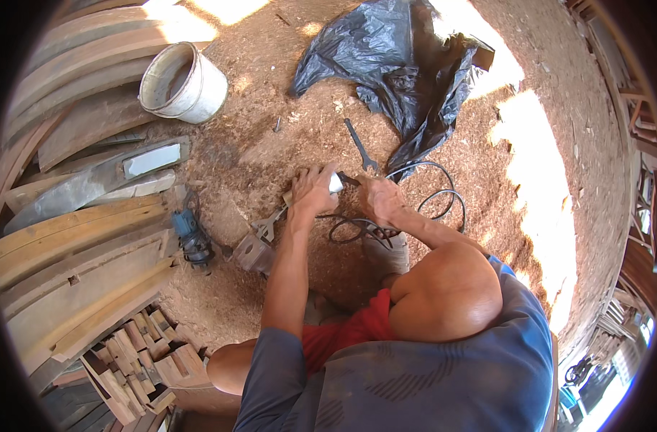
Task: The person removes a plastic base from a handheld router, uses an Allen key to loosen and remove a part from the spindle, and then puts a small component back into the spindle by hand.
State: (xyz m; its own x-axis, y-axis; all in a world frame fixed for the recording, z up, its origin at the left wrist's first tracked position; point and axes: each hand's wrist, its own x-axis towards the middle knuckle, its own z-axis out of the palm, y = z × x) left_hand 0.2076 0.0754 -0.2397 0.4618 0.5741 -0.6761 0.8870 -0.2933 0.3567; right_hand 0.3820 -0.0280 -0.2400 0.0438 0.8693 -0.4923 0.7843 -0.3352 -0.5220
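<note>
My left hand point(312, 190) is closed around a short cylinder point(335, 183) with a white end; most of it is hidden under the fingers. In my right hand point(381, 199) is a dark flat tool point(349, 179), its end reaching to the white end of the cylinder. The handle is covered by my fist, so its exact kind cannot be told. An open-ended wrench point(357, 143) lies on the ground just beyond my right hand. Below my left hand lies a light metal wrench point(265, 229), beside a brownish block point(254, 253). A black cable point(454, 191) loops around my right hand and forearm.
A blue power tool point(191, 236) lies to the left, beside stacked curved timbers point(84, 234). Farther off stand a whitish bucket point(192, 86) and a crumpled black plastic sheet point(375, 47). Cut wood blocks point(130, 356) are piled lower left. Sawdust covers the ground point(271, 129).
</note>
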